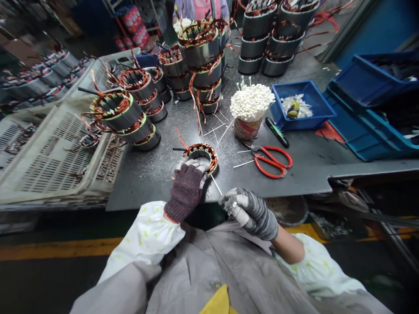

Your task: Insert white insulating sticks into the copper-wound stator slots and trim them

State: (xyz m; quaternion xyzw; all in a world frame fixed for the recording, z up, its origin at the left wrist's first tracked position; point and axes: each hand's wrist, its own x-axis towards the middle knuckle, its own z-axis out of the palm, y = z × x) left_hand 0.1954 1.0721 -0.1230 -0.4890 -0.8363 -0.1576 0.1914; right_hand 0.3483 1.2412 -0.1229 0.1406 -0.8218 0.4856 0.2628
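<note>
A wound motor stator [213, 158] with copper windings and a dark lead lies on the metal table in front of me. My left hand [190, 183], in a maroon glove with pale fingertips, grips its near left side, with the fingers over the rim. From the stator's near edge a thin white cable tie [216, 185] runs down to my right hand [247, 211]. That hand wears a grey striped glove, and its fingers are pinched around the tie's end. Part of the stator is hidden under my left fingers.
Stacked stators [121, 115] stand to the left and back. A can of white cable ties [250, 104], red-handled scissors [273, 161], a dark green-marked cutter [276, 131] and a blue bin [303, 104] are on the right. Plastic crates [49, 148] stand left. Another person [201, 8] is opposite.
</note>
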